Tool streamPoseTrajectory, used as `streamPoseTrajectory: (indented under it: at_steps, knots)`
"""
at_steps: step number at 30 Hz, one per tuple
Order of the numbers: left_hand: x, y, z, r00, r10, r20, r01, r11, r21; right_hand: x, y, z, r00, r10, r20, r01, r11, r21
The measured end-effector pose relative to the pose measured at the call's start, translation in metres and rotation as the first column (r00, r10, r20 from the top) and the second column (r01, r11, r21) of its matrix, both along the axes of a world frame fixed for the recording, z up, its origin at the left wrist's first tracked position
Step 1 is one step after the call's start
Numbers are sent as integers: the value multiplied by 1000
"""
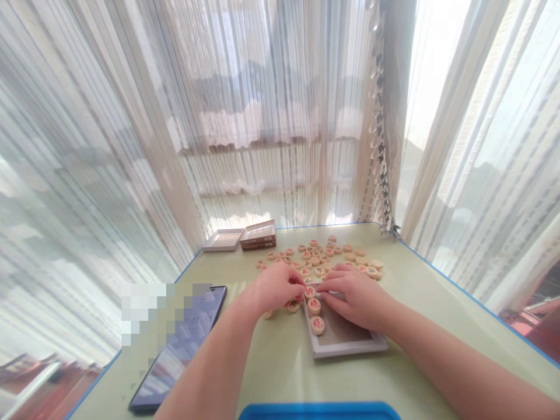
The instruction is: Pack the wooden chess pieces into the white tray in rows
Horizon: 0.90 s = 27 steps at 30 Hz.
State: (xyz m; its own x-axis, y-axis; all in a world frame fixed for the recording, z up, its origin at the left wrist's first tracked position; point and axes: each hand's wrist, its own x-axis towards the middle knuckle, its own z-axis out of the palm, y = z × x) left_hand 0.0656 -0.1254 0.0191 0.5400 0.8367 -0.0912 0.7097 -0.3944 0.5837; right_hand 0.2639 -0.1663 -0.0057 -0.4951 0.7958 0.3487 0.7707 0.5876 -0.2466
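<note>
Several round wooden chess discs point(319, 256) with red and black characters lie scattered on the pale green table point(420, 303). A shallow white tray point(350, 344) sits in front of me with three discs point(314, 307) lined along its left side. My left hand point(275, 287) is closed in a pinch on a disc at the tray's top left corner. My right hand point(354, 291) rests over the tray's upper part, fingers curled and pinching toward the same disc.
A dark phone point(184, 344) lies to the left on the table. A brown box point(258, 235) and a white lid point(222, 240) stand at the far edge by the sheer curtains. A blue rim point(319, 411) shows at the near edge.
</note>
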Motion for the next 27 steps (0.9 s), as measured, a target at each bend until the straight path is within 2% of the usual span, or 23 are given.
streamPoseTrajectory:
  at_steps: [7,12,14,16,18,20,22,27]
  knots:
    - [1,-2,2,1000,13,6,-13,1000,17,2,-1,2,1000,-5,-9,5,1000,-3]
    - [-5,2,4,982,176,69,-170,982,-83,-1,-1,-1,999,-11,35,12,999,-34]
    - [-9,7,5,968,241,73,-236,969,-70,-1,-1,-1,999,-11,38,12,999,-50]
    - [-14,12,5,944,326,52,-328,943,47,-1,-1,-1,999,-4,34,7,998,-64]
    - [-20,16,4,898,440,-2,-427,873,238,-1,-1,-1,1000,-10,26,11,998,-61]
    - [-25,20,0,852,517,-86,-455,811,367,1,0,0,999,-39,10,40,999,-33]
    - [-28,22,-4,848,511,-139,-433,820,374,4,2,0,997,-82,-15,82,997,2]
    - [-27,18,-6,874,433,-221,-370,887,277,11,9,-5,990,-133,-35,134,991,24]
